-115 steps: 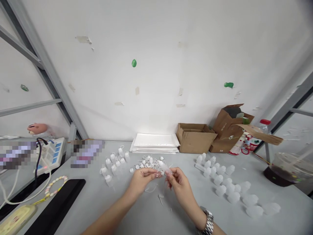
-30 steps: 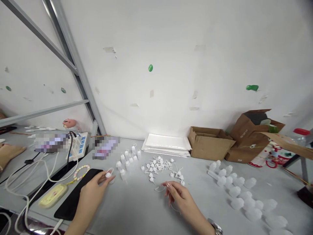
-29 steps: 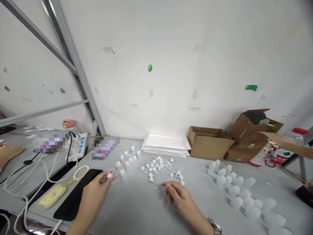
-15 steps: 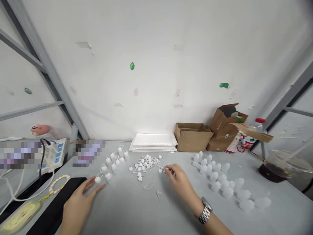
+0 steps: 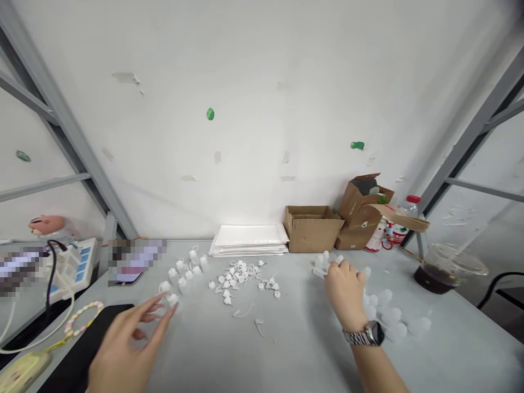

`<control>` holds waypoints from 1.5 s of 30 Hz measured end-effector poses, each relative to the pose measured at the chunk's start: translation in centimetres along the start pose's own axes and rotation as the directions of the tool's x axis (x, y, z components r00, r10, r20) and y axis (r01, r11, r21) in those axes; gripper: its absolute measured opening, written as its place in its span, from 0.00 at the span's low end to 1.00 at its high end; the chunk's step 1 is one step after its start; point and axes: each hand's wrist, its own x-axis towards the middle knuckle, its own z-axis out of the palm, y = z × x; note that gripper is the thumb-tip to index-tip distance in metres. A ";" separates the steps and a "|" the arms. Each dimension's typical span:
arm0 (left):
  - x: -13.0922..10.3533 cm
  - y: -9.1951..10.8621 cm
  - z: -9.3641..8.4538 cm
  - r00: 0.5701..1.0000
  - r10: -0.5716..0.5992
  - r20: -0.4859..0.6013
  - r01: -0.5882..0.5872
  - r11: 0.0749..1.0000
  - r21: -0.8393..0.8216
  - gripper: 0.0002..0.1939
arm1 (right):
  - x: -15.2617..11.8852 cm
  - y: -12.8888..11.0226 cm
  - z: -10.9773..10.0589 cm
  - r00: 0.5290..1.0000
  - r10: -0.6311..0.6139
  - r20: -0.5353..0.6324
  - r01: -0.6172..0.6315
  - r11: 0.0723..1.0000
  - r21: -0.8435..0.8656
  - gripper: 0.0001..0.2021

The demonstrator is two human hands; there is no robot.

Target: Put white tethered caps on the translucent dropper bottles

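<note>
My left hand (image 5: pixel 131 338) is at the lower left, thumb and fingers apart around a small white capped bottle (image 5: pixel 172 299) at the near end of the bottle group. Behind it stand several more capped bottles (image 5: pixel 182 284) with looped strings. Over the front left part of the frosted, rounded pieces (image 5: pixel 396 331) on the right is my right hand (image 5: pixel 346 286), its fingers curled down; what they hold, if anything, is hidden. Between the hands lies a pile of small white caps with strings (image 5: pixel 241 274). Loose strings (image 5: pixel 244 313) lie nearer to me.
White sheets (image 5: pixel 250 236) and an open cardboard box (image 5: pixel 314 232) are along the wall. A brown paper bag (image 5: pixel 357 224) and a cup of dark drink (image 5: pixel 438 275) stand at the right. A phone (image 5: pixel 137 265), power strip (image 5: pixel 77 273) and black case (image 5: pixel 88 349) lie left.
My right hand has moved right, from the cap pile to the frosted pieces. More caps now lie at the pile's right side. My left hand has shifted slightly toward the nearest bottle. The view has turned a little.
</note>
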 end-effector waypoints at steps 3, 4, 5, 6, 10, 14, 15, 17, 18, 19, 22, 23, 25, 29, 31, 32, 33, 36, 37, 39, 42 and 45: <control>0.3 2.7 1.9 0.910 0.218 0.353 -0.182 0.974 -0.131 0.18 | 0.0 -0.1 0.7 0.999 -0.030 0.026 0.029 0.999 0.015 0.08; 0.4 3.4 2.6 0.847 0.279 0.452 -0.229 0.960 -0.163 0.15 | 0.0 -0.1 0.9 0.999 -0.039 0.035 0.038 0.999 0.023 0.09; 0.4 4.1 3.3 0.785 0.310 0.537 -0.256 0.951 -0.174 0.13 | 0.1 -0.2 1.1 0.998 -0.046 0.044 0.045 0.998 0.031 0.09; 0.5 4.7 4.0 0.726 0.318 0.610 -0.274 0.947 -0.168 0.11 | 0.1 -0.2 1.3 0.997 -0.051 0.053 0.049 0.998 0.039 0.10; 0.1 6.0 6.0 0.566 0.283 0.775 -0.381 0.923 -0.059 0.10 | 0.3 -0.1 1.2 0.997 -0.042 0.060 0.039 0.998 0.058 0.10; -0.7 6.1 7.2 0.573 0.273 0.773 -0.444 0.896 0.013 0.11 | 0.4 0.2 0.7 0.999 0.020 0.045 -0.022 0.999 0.043 0.08; -0.8 6.0 7.4 0.582 0.274 0.766 -0.447 0.894 0.019 0.11 | 0.5 0.3 0.7 0.999 0.024 0.048 -0.026 0.999 0.042 0.08; -1.0 6.0 7.8 0.588 0.270 0.762 -0.453 0.891 0.034 0.09 | 0.4 0.3 0.9 0.998 0.011 0.058 -0.013 0.999 0.047 0.09; -1.1 6.0 8.0 0.589 0.268 0.762 -0.457 0.889 0.040 0.08 | 0.4 0.3 1.0 0.998 0.001 0.060 -0.003 0.999 0.050 0.09; -1.2 6.0 8.1 0.591 0.268 0.761 -0.459 0.888 0.043 0.07 | 0.4 0.3 1.1 0.998 -0.007 0.061 0.003 0.999 0.052 0.09; -1.3 6.1 8.2 0.601 0.283 0.747 -0.460 0.887 0.034 0.06 | 0.4 0.4 1.5 0.998 -0.010 0.060 0.007 0.998 0.057 0.10; -1.2 6.1 8.1 0.605 0.293 0.740 -0.456 0.890 0.021 0.05 | 0.4 0.4 1.6 0.998 -0.010 0.057 0.006 0.998 0.063 0.11; -0.8 6.4 8.1 0.613 0.317 0.724 -0.428 0.903 -0.032 0.05 | 0.5 0.4 1.8 0.999 -0.017 0.044 0.013 0.997 0.082 0.11; 1.2 7.4 8.9 0.604 0.375 0.703 -0.161 0.922 -0.353 0.05 | 0.5 -0.5 2.0 0.995 -0.098 -0.003 0.097 0.979 0.177 0.10; 2.3 7.8 9.8 0.586 0.371 0.721 0.122 0.839 -0.531 0.10 | 0.3 -1.6 2.2 0.987 -0.158 -0.027 0.160 0.961 0.227 0.10; 2.7 7.8 10.4 0.588 0.364 0.723 0.245 0.771 -0.587 0.15 | 0.2 -2.1 2.3 0.982 -0.185 -0.038 0.188 0.950 0.248 0.09; 3.0 7.8 10.9 0.589 0.354 0.726 0.349 0.699 -0.624 0.19 | 0.1 -2.7 2.3 0.977 -0.208 -0.047 0.213 0.939 0.270 0.09; 3.1 7.2 11.9 0.581 0.316 0.750 0.556 0.519 -0.650 0.18 | -0.3 -3.9 2.6 0.968 -0.245 -0.060 0.250 0.901 0.354 0.09; 3.0 6.9 12.0 0.562 0.304 0.769 0.610 0.476 -0.634 0.16 | -0.4 -4.1 2.7 0.968 -0.248 -0.049 0.248 0.893 0.375 0.09; 2.7 6.4 11.9 0.510 0.278 0.814 0.702 0.412 -0.580 0.14 | -0.5 -4.2 2.8 0.968 -0.253 -0.003 0.233 0.886 0.401 0.09; 2.7 5.9 11.7 0.482 0.210 0.851 0.779 0.342 -0.526 0.12 | -0.5 -4.3 3.1 0.958 -0.269 0.098 0.201 0.876 0.438 0.07; 2.9 5.7 11.8 0.520 0.122 0.845 0.792 0.302 -0.531 0.11 | -0.4 -4.7 3.0 0.949 -0.290 0.127 0.168 0.803 0.572 0.06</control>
